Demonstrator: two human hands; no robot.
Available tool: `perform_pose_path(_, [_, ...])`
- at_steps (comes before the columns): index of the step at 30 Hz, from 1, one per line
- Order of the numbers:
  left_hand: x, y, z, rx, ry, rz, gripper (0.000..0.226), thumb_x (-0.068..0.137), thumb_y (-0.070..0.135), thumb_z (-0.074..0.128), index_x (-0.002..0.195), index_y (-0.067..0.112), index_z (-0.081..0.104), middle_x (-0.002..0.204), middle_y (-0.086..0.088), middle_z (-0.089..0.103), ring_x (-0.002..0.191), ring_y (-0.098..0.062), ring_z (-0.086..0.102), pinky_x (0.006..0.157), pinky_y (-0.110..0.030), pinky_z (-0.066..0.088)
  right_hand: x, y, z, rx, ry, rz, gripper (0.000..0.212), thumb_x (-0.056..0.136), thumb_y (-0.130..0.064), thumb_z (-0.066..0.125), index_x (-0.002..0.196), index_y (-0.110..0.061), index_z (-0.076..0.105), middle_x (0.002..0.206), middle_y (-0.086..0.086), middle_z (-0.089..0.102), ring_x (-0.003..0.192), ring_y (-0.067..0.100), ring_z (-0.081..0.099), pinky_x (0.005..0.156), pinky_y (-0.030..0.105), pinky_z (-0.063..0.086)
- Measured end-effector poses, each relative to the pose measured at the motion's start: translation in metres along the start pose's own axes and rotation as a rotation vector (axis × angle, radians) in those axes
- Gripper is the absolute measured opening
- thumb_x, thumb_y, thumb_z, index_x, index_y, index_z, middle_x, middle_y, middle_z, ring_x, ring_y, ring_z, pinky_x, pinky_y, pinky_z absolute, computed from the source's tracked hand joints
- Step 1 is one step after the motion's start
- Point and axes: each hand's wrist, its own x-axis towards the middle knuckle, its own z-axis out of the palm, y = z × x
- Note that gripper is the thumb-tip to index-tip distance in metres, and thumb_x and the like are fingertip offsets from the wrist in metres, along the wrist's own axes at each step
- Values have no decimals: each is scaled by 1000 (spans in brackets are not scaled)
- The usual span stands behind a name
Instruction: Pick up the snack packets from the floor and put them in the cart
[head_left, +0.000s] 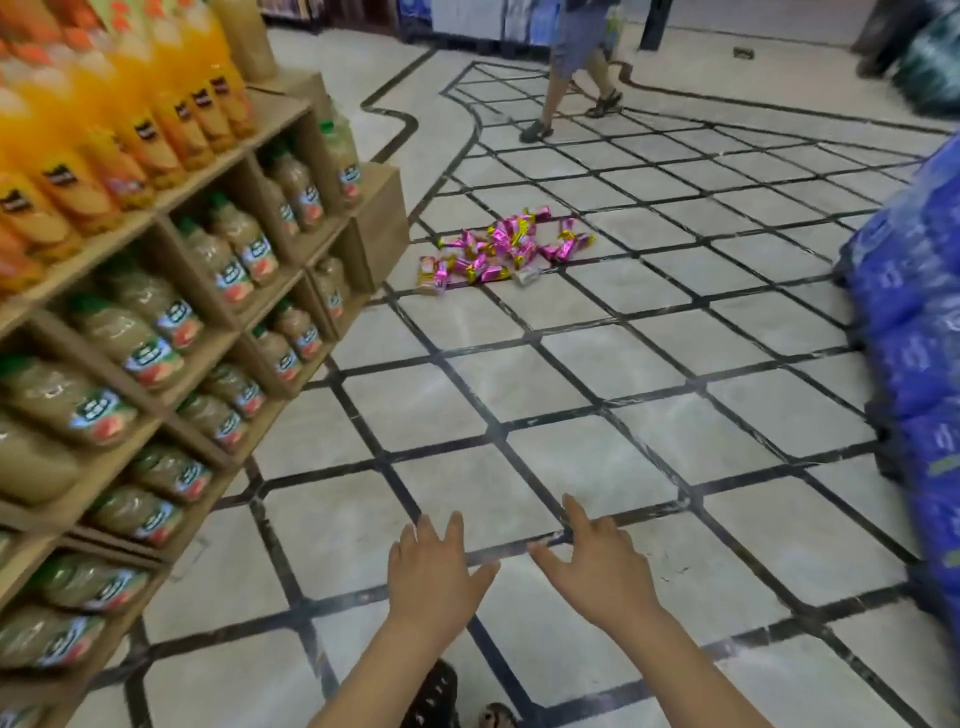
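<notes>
Setting: shop aisle with a pale tiled floor (571, 395) crossed by dark grid lines.
Snack packets: the snack packets (498, 249) lay in one loose heap on the floor, pink and yellow wrappers, just off the end corner of the shelf unit (374, 228) and well apart from both hands.
Cart: not in view.
Left hand: the left hand (436, 566) was stretched forward, palm down, fingers spread, holding nothing.
Right hand: the right hand (597, 561) was the same, fingers splayed and empty, near the left but apart from it.
Step judged: approach, with nothing picked up yet.
Doing it well: probably close in and crouch at the near edge of the heap. Gather several packets per hand from the outside in. Check the shelf corner for strays. Find the cart before loading up.
Handling: the wrappers looked slick and light, so a full curl of the fingers likely beats a pinch.
Risk: a passer-by (576, 67) was crossing the far edge of the floor, and packets could get kicked or stepped on.
Orange bottles: the orange bottles (104, 130) had dark labels, text too blurred to read.
Cloudy bottles: the cloudy bottles (244, 249) had green caps and a round white, green and pink label, no brand legible.
Blue packs: the blue packs (914, 338) at the floor's right edge had pale print, unreadable.
Packet print: too small to tell.
</notes>
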Motion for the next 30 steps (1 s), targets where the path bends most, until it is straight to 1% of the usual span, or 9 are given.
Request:
perform_pose_path(3, [34,-6,-20,24,-31,-19,79,95,67,34,157,24,10,160,-15,20,147,-34,18,117,-40,19,35,-14,-13,-15,-47,13,84,87,-73,37,155,-32,10,144,12,40,133,33,38,103,44,41])
perform_pose_path(8, [119,-17,-77,35,-29,7,81,94,69,34,157,23,11,159,-15,24,145,-34,24,116,-41,24,120,-56,-54,-55,-30,31,87,86,-75,36,155,-32,5,144,13,39,131,31,39,103,42,40])
perform_pose_path(11, [178,-25,-118,42,-13,34,82,93,70,35,157,23,14,154,-13,34,140,-33,33,113,-42,32,171,-86,-77,-52,-42,42,89,85,-76,36,155,-32,3,143,13,39,130,31,40,101,41,41])
perform_pose_path(14, [229,-30,-159,28,-36,57,82,94,69,35,156,22,13,150,-11,39,136,-33,37,110,-42,34,217,-114,-98,-34,-66,56,90,85,-77,36,155,-33,2,138,13,43,127,31,43,99,39,43])
perform_pose_path(17, [271,-36,-194,20,-52,81,82,94,69,34,157,22,9,152,-11,36,137,-32,35,111,-41,33,260,-139,-113,-26,-66,73,91,85,-78,35,155,-32,0,141,14,42,128,32,42,98,38,44])
perform_pose_path(20, [312,-46,-223,38,-50,80,83,95,69,33,157,21,6,155,-13,31,140,-33,31,113,-40,30,299,-160,-122,26,-84,92,89,86,-76,36,155,-32,0,150,15,34,136,32,35,103,39,40])
perform_pose_path(22, [336,-50,-239,32,-53,67,85,94,69,33,158,21,3,159,-14,24,144,-34,26,115,-41,25,322,-170,-128,39,-106,93,89,87,-75,37,156,-32,0,152,15,32,138,32,33,105,38,39])
perform_pose_path(25, [371,-50,-260,26,-64,58,85,94,70,32,158,22,1,162,-15,17,147,-34,20,118,-42,22,360,-180,-142,28,-127,99,89,87,-75,36,155,-32,1,152,12,33,138,30,34,104,39,40])
perform_pose_path(30, [443,-31,-289,39,-48,36,83,95,69,33,158,22,4,162,-15,17,147,-35,18,120,-43,20,444,-181,-173,11,-117,85,87,87,-75,35,155,-31,2,146,13,38,131,32,42,100,40,43])
